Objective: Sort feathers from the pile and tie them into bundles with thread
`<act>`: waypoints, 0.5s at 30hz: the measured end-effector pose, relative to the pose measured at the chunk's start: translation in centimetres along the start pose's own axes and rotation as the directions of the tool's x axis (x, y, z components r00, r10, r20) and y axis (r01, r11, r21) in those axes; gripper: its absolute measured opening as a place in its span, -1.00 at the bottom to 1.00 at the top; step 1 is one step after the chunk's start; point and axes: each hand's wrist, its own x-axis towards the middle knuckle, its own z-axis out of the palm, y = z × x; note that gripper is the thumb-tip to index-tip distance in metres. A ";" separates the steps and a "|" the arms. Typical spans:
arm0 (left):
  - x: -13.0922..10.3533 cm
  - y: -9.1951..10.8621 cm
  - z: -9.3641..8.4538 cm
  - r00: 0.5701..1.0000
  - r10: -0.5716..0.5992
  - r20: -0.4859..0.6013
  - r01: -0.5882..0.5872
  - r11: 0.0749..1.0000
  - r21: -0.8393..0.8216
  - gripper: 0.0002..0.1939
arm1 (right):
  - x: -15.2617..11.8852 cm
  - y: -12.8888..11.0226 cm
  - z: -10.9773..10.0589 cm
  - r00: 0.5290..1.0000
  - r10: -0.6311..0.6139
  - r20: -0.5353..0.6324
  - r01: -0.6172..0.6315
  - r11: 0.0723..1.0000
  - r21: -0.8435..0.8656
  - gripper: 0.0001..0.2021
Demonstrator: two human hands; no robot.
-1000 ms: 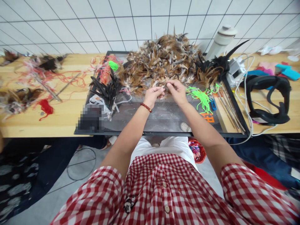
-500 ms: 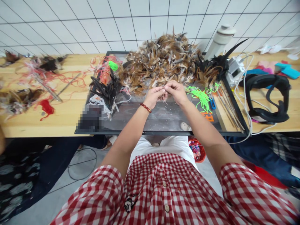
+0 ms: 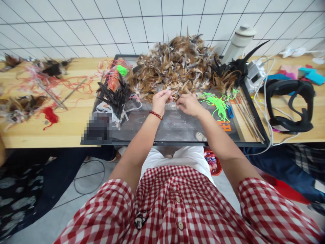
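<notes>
A large heap of brown and white feathers (image 3: 175,64) rises at the back of a dark, framed board (image 3: 142,125). At its near edge is my left hand (image 3: 161,101), with a beaded bracelet on the wrist. Its thumb and fingers are pinched together; anything between them is too small to name. My right hand (image 3: 190,104) is beside it, slightly apart, palm down with the fingers curled in near the feathers. Its fingertips are partly hidden, so what they hold cannot be made out. Small pale bits lie on the board below the hands.
Bright green cord (image 3: 217,105), a blue cutter (image 3: 230,110) and thin sticks (image 3: 250,117) lie to the right. Black feathers (image 3: 115,91) are on the left. A white bottle (image 3: 237,42), a charger (image 3: 254,76) with cables and a black headset (image 3: 289,105) stand further right.
My hands were touching at the fingertips over a thin pale piece. Now they have parted, the left moving slightly left and the right turned palm down, lower.
</notes>
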 end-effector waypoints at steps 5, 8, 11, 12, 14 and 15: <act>0.3 -0.6 0.2 1.000 0.006 -0.003 -0.006 1.000 -0.002 -0.87 | 0.7 0.0 0.7 0.963 0.121 -0.240 -0.035 0.941 0.335 -0.87; 0.4 -1.2 0.3 0.999 0.024 0.023 -0.024 1.000 0.003 -0.87 | 1.2 -0.3 1.3 0.917 0.279 -0.286 -0.019 0.746 0.666 -0.75; 0.4 -1.7 0.4 0.999 0.018 0.045 -0.019 1.000 0.013 -0.87 | 1.5 -1.0 1.8 0.908 0.333 -0.256 -0.005 0.618 0.787 -0.62; 0.4 -1.7 0.4 0.999 0.021 0.046 -0.022 1.000 0.009 -0.87 | 1.5 -1.2 1.9 0.908 0.334 -0.254 -0.003 0.610 0.793 -0.60; 0.4 -1.9 0.6 0.999 0.035 0.035 -0.035 0.999 -0.005 -0.86 | 1.6 -1.5 2.1 0.906 0.340 -0.253 -0.010 0.613 0.790 -0.56; 0.3 -1.9 0.7 0.999 0.040 0.025 -0.040 0.999 -0.006 -0.86 | 1.7 -1.6 2.2 0.903 0.348 -0.250 -0.017 0.613 0.790 -0.54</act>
